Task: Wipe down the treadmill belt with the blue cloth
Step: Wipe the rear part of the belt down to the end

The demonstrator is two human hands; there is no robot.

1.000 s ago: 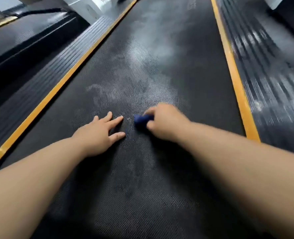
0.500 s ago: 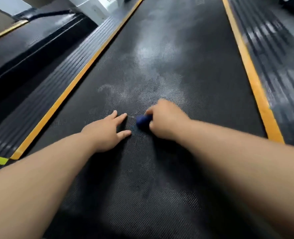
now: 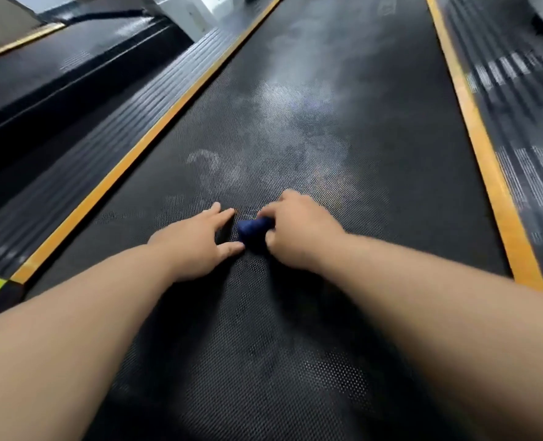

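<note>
The blue cloth (image 3: 253,229), bunched small at mid-belt, is being gripped by the curled right hand (image 3: 299,230) against the treadmill belt (image 3: 311,148), while the left hand (image 3: 193,241) is being rested flat, fingers spread, just beside it; firm, overlapping strokes toward the pale smears (image 3: 295,100) ahead are being advised.

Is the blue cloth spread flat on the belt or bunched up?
Bunched up. The blue cloth shows only as a small wad gripped in the right hand on the treadmill belt, not laid open.
</note>
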